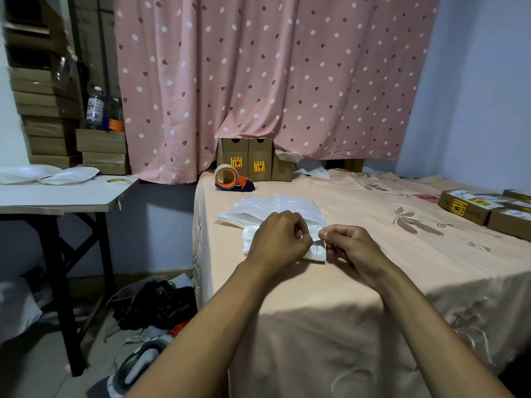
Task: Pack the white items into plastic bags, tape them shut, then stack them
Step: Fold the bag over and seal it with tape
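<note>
The left grip point(280, 239) (a bare hand, knuckles up) covers most of the white item point(317, 252), so only its left edge and its lower right corner show. Whether a bag is already around it cannot be told. Both grips are clenched on it. The left grip's curled fingers and the right grip point(353, 248) pinch its upper right edge, fingertips nearly meeting. The pinched part itself is too small to make out.

The white item is a flat, pale, slightly crinkled pack lying on the bed point(402, 254) near the bed's left edge. Just beyond it, at 12 o'clock and touching it, lies a loose pile of clear plastic bags point(273, 206).

The bed wears a peach sheet with brown flower prints. At 11 o'clock from the grips an orange tape dispenser point(230, 178) sits near the far edge, with upright cardboard boxes point(247, 162) (yellow labels) just behind it against a pink spotted curtain point(273, 81). At 3 o'clock flat labelled boxes point(482, 208) are cut off by the picture's edge.

At 9 o'clock a white tabletop point(57, 196) carries filled white bags point(69, 175) and a tape roll point(118, 181). Behind it are stacked cartons point(46, 110) and a bottle point(94, 107). On the floor below lies a dark heap point(155, 305), too blurred to tell apart.
</note>
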